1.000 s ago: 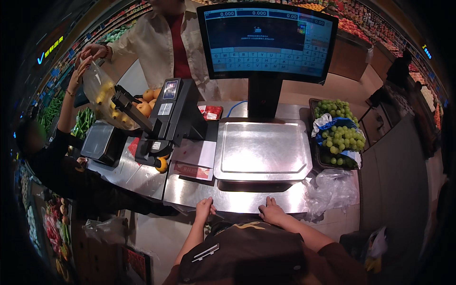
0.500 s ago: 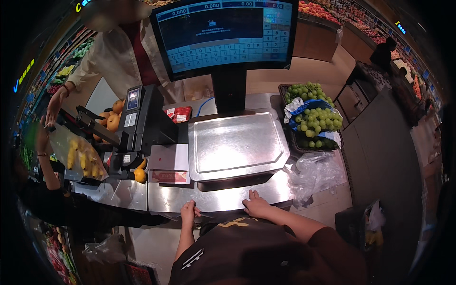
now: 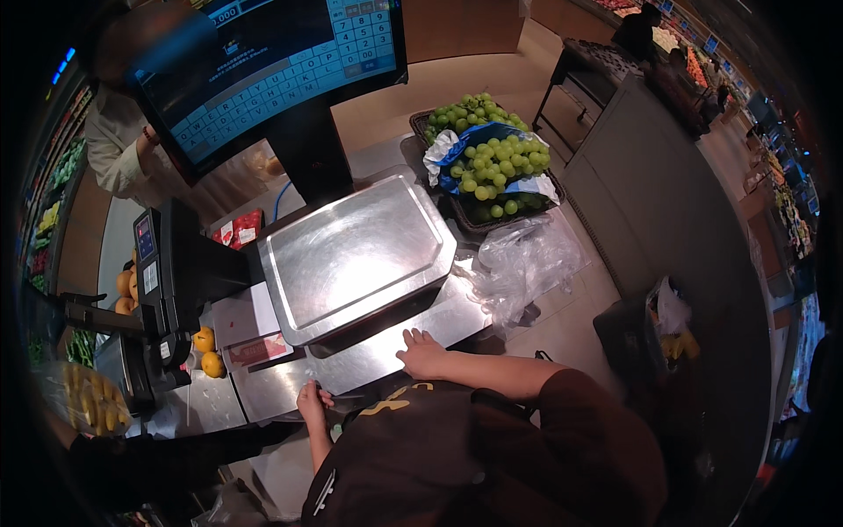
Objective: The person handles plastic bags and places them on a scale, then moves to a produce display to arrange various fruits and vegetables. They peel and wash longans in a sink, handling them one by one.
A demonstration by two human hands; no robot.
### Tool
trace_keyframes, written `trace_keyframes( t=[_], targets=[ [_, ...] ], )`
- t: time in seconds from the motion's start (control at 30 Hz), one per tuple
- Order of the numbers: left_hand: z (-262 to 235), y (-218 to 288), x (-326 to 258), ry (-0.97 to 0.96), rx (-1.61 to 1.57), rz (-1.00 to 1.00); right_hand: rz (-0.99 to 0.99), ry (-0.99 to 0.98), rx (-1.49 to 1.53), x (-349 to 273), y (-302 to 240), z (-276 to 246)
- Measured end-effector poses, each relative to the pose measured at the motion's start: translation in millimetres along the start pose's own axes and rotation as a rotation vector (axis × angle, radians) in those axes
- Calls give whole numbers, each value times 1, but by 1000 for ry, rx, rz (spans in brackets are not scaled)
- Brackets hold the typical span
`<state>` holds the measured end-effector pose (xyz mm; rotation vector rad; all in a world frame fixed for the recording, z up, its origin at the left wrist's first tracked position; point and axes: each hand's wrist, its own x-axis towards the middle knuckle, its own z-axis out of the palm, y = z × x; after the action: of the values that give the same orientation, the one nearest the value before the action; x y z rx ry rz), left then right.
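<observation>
My left hand (image 3: 313, 405) is at the near edge of the metal counter (image 3: 356, 364), its fingers curled in. A small dark spot shows at its fingertips, too small to name. To its right, my right hand (image 3: 422, 355) rests on the counter edge with fingers stretched out and nothing in them. Just beyond both hands stands a scale with a flat steel platter (image 3: 356, 255), bare on top. Left of the scale lie white and red papers (image 3: 255, 349).
A touchscreen monitor (image 3: 272, 75) rises behind the scale. Green grapes (image 3: 503, 167) fill dark baskets at right, above crumpled clear plastic bags (image 3: 531, 263). At left are a black label printer (image 3: 198, 263), orange fruits (image 3: 212, 364) and bagged bananas (image 3: 97, 404). A person's pale sleeve (image 3: 123, 145) shows beyond.
My view has turned, so the counter appears shifted left and tilted. The person across has drawn an outstretched arm back in. My hands stay at the counter's edge.
</observation>
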<state>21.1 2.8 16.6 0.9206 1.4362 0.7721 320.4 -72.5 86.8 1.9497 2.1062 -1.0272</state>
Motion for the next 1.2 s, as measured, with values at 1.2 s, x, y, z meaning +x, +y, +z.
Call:
trace_keyframes(
  t=[1.2],
  targets=[
    [73, 97, -67, -690, 725, 307, 330, 917, 319, -38, 196, -46]
  ],
)
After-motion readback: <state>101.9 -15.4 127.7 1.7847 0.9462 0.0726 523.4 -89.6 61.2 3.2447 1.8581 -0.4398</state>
